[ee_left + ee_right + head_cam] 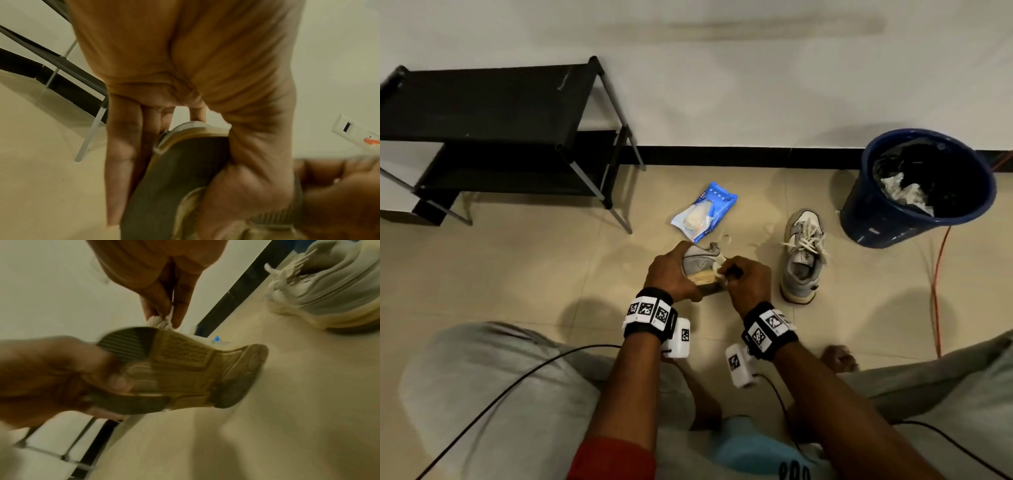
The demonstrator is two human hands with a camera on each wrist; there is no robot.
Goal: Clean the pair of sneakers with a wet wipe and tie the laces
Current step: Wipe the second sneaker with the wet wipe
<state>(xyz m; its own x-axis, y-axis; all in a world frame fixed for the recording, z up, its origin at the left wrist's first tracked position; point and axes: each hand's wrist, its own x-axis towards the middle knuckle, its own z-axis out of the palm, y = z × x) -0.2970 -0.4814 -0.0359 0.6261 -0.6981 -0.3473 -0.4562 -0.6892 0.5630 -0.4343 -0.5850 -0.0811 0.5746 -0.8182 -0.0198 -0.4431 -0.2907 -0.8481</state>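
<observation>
My left hand (pixel 674 274) grips a grey sneaker (pixel 700 262) by its heel end and holds it off the floor, turned on its side, so its tan sole (pixel 185 369) faces the right wrist camera. My right hand (pixel 748 282) pinches a white wet wipe (pixel 162 322) against the sneaker's edge. In the left wrist view my fingers and thumb wrap the dark sole (pixel 180 170). The second grey sneaker (pixel 803 255) stands upright on the floor to the right, with loose laces. A blue wet wipe pack (pixel 703 212) lies on the floor just beyond my hands.
A black two-tier shoe rack (pixel 500 137) stands at the back left against the wall. A blue bin (pixel 917 186) with a dark liner and used wipes sits at the back right. An orange cable (pixel 936 274) runs along the floor near it. My knees frame the bottom.
</observation>
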